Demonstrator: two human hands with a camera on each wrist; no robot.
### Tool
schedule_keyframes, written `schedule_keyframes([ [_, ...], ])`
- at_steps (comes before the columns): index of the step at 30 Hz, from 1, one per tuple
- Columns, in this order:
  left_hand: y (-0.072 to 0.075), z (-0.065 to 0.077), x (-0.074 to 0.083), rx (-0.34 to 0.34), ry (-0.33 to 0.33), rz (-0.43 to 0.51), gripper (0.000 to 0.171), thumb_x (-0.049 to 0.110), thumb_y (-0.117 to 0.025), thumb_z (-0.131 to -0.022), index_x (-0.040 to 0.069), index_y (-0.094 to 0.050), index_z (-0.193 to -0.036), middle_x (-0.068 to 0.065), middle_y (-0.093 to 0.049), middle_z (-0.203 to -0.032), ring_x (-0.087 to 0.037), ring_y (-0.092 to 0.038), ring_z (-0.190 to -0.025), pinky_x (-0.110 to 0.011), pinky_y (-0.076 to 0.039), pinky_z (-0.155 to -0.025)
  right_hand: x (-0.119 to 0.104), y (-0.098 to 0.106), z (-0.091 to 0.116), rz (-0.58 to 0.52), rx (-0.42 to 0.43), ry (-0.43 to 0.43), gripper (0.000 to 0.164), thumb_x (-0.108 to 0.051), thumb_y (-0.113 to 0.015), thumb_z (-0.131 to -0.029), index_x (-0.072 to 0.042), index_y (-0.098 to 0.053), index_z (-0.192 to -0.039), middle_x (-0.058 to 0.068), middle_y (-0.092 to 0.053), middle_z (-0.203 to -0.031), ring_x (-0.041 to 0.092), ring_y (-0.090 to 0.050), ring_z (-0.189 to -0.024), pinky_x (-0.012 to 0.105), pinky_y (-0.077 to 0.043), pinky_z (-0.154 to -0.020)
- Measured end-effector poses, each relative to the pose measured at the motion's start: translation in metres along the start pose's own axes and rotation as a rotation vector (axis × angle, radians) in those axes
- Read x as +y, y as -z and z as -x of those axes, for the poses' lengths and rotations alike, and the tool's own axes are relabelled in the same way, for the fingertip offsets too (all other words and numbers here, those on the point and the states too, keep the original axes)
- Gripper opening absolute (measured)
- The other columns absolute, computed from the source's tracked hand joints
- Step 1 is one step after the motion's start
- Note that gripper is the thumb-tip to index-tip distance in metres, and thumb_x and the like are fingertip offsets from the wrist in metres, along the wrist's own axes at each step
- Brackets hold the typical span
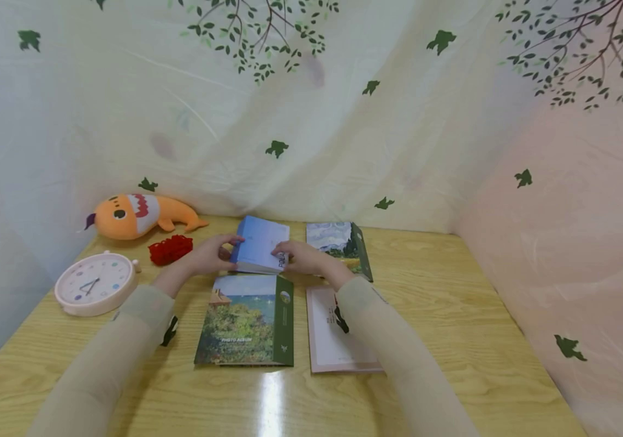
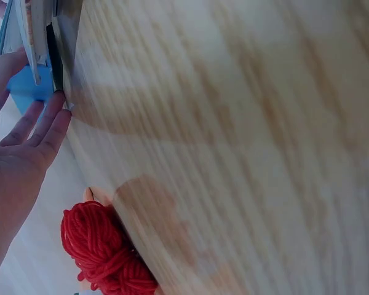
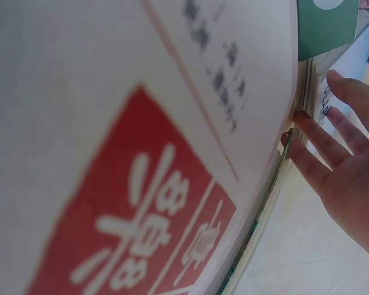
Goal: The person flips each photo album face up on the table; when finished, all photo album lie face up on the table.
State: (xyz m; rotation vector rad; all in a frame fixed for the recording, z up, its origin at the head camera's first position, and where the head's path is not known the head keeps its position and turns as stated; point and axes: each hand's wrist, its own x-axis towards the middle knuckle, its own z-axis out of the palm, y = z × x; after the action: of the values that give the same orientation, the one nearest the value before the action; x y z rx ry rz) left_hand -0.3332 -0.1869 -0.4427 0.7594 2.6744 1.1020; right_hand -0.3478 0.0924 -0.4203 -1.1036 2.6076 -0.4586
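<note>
Fingers point(image 1: 230, 239), parted, hold the blue book point(image 1: 262, 238).

The person's left arm point(image 1: 98, 364) and right arm point(image 1: 404, 352), in long pale beige fabric sleeves point(image 1: 147, 303), are slanting forward and inward, leaving both wrists point(image 1: 171, 280) bare. The bare left hand point(image 1: 207, 256) is turning its palm inward, its fingers lying nearly straight and its thumb standing apart. The bare right hand point(image 1: 307, 258) is facing it closely, fingers extending loosely, thumb spreading away from them.
</note>
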Motion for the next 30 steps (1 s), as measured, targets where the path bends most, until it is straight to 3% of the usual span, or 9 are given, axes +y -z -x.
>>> schedule_keyframes([
  [14, 0.000, -0.002, 0.007, -0.037, 0.051, -0.045, 0.063, 0.013, -0.072, -0.084, 0.005, -0.043, -0.140, -0.023, -0.047, -0.133, -0.037, -0.056, -0.111, -0.050, -0.048, -0.092, -0.001, 0.002, 0.002, 0.066, -0.004, -0.030, 0.046, -0.015, -0.062, -0.092, -0.016, -0.050, -0.136, 0.011, -0.035, -0.149, 0.025, -0.035, -0.136, 0.039, -0.035, -0.109],
  [18, 0.003, -0.002, 0.015, -0.032, 0.067, -0.083, 0.066, 0.018, -0.072, -0.084, 0.005, -0.042, -0.141, -0.021, -0.044, -0.139, -0.039, -0.048, -0.119, -0.052, -0.045, -0.095, -0.002, 0.005, 0.005, 0.014, -0.014, -0.052, 0.052, -0.018, -0.062, -0.092, -0.015, -0.045, -0.141, 0.010, -0.033, -0.150, 0.026, -0.033, -0.137, 0.039, -0.033, -0.110],
  [24, 0.006, -0.006, 0.034, 0.016, 0.026, -0.180, 0.073, 0.022, -0.073, -0.083, 0.001, -0.037, -0.144, -0.023, -0.037, -0.145, -0.043, -0.035, -0.131, -0.057, -0.033, -0.105, -0.004, 0.019, 0.021, -0.095, 0.009, -0.101, 0.062, -0.021, -0.062, -0.092, -0.016, -0.034, -0.147, 0.007, -0.033, -0.151, 0.028, -0.034, -0.136, 0.045, -0.034, -0.109],
  [30, 0.001, -0.015, 0.066, 0.060, 0.005, -0.238, 0.076, 0.023, -0.074, -0.082, 0.003, -0.036, -0.144, -0.023, -0.037, -0.146, -0.041, -0.034, -0.133, -0.056, -0.031, -0.107, -0.005, 0.036, 0.044, -0.134, 0.074, -0.120, 0.061, -0.025, -0.060, -0.093, -0.022, -0.033, -0.148, 0.002, -0.033, -0.151, 0.025, -0.033, -0.137, 0.046, -0.034, -0.108],
])
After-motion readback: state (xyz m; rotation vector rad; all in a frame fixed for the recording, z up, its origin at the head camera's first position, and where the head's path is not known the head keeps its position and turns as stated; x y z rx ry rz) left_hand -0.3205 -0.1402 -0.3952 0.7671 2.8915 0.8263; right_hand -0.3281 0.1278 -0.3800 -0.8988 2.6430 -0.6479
